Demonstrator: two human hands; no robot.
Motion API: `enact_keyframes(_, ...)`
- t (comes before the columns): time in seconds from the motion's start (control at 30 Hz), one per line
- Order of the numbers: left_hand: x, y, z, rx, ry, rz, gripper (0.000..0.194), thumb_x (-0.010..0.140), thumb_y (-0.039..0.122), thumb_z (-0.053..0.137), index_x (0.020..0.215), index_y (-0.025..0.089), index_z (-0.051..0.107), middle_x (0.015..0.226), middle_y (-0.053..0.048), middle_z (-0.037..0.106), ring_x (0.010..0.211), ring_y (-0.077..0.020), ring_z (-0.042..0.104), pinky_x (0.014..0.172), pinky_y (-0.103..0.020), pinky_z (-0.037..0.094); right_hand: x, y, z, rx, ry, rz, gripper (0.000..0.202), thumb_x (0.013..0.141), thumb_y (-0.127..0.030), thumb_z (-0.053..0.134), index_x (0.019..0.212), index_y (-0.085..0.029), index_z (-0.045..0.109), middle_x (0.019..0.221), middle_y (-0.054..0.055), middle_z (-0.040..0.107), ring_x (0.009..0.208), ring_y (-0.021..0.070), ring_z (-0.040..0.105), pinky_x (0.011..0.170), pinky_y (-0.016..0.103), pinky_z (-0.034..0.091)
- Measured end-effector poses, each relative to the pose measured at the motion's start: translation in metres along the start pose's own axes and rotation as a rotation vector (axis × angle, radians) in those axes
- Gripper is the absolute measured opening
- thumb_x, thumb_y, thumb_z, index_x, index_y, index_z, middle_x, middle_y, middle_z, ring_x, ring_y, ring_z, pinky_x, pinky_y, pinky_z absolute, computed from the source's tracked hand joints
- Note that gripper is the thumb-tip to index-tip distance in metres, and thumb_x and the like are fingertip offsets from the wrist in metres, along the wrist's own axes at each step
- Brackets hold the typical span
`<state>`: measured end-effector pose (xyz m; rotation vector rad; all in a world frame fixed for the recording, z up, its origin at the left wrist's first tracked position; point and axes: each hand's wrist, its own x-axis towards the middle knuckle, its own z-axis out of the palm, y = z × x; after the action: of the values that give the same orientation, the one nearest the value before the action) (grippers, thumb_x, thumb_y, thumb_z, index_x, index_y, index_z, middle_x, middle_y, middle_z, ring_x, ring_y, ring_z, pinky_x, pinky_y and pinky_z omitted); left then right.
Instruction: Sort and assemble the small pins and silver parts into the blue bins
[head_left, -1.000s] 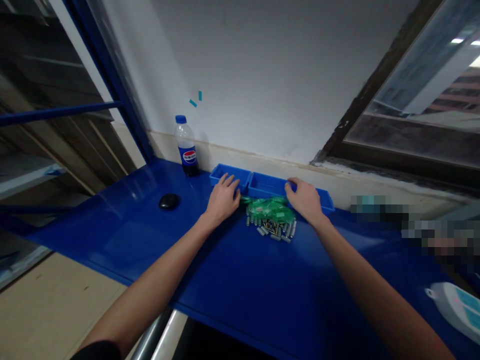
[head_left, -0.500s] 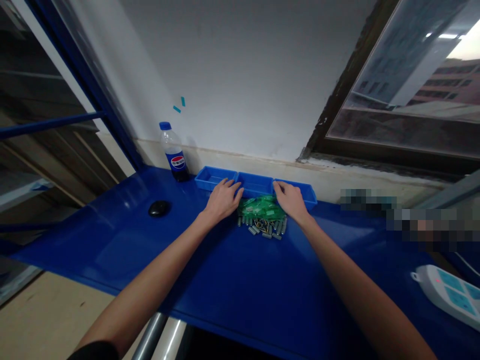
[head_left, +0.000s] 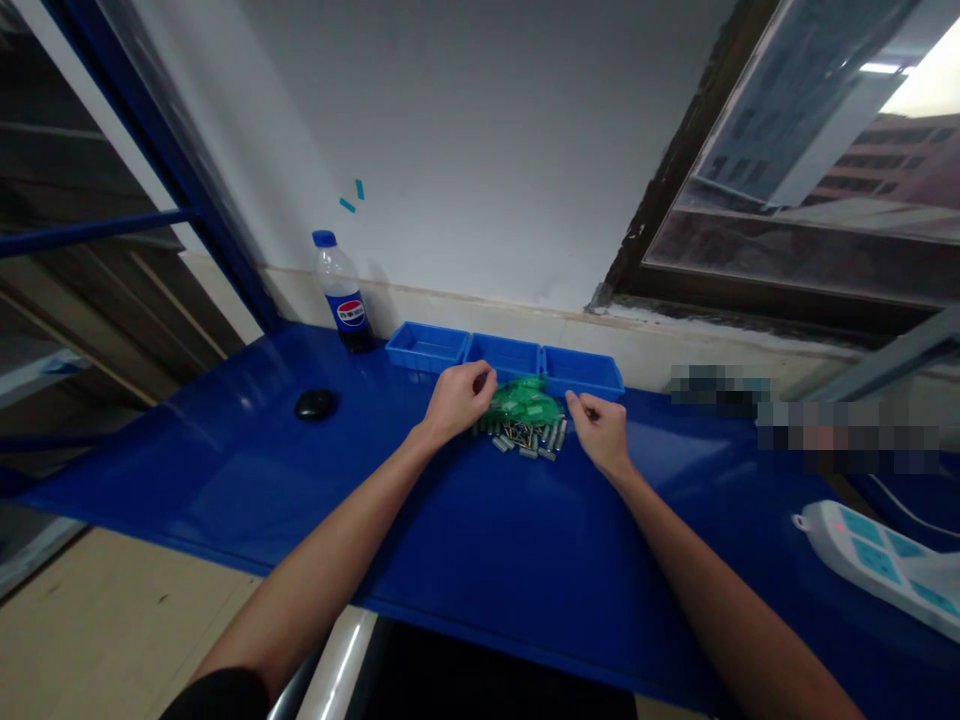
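Observation:
My left hand (head_left: 459,402) is curled, thumb and fingers together, at the left edge of a heap of translucent green plastic pieces (head_left: 525,402). To the right of the heap, my right hand (head_left: 602,432) is closed too, its fingertips near the front of the right tray. I cannot make out what either hand holds, if anything. In front of the green pieces lie screws (head_left: 520,434) and several grey metal cylinders (head_left: 528,453). Behind them stand three blue trays in a row: left (head_left: 427,360), middle (head_left: 501,340) and right (head_left: 583,353).
A cola bottle (head_left: 348,305) with a blue cap stands by the wall, left of the trays. A black computer mouse (head_left: 316,404) lies nearer on the blue table (head_left: 480,540). At the right edge is a white power strip (head_left: 862,560). Something blurred out lies behind it.
Both hands have come off the trays towards me, down to the sides of the heap, and their fingers have curled in. The view has shifted slightly.

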<state>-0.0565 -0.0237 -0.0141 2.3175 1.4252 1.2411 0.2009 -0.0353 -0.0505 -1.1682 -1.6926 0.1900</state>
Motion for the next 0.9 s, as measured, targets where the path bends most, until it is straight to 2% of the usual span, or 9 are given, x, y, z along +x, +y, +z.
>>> enact_keyframes(0.2, -0.006, 0.000, 0.000, 0.003, 0.044, 0.045, 0.026, 0.099, 0.024, 0.050, 0.078, 0.018, 0.063, 0.075, -0.004, 0.063, 0.071, -0.0163, 0.057, 0.070, -0.029, 0.042, -0.011, -0.006, 0.004, -0.045, -0.014, -0.082, 0.052, 0.099, -0.036, 0.055, 0.056, -0.022, 0.031, 0.051, -0.006, 0.030, 0.046, 0.0096, 0.032, 0.053, 0.029, 0.025)
enact_keyframes(0.5, -0.010, 0.003, 0.002, 0.032, 0.030, 0.117, 0.021, 0.102, 0.027, 0.050, 0.104, 0.019, 0.070, 0.102, -0.009, 0.069, 0.103, -0.0227, 0.062, 0.095, -0.036, 0.049, -0.011, -0.012, 0.005, -0.096, -0.016, -0.152, 0.050, 0.100, -0.033, 0.054, 0.057, -0.023, 0.031, 0.051, -0.005, 0.036, 0.047, 0.0108, 0.033, 0.054, 0.030, 0.026)
enact_keyframes(0.9, -0.009, 0.003, 0.003, 0.054, -0.009, 0.176, 0.027, 0.103, 0.022, 0.046, 0.115, 0.018, 0.070, 0.114, -0.009, 0.073, 0.110, -0.0241, 0.062, 0.104, -0.043, 0.048, -0.011, -0.010, 0.006, -0.101, -0.028, -0.142, 0.046, 0.100, -0.034, 0.051, 0.059, -0.024, 0.035, 0.054, -0.003, 0.042, 0.050, 0.0133, 0.040, 0.057, 0.031, 0.029)
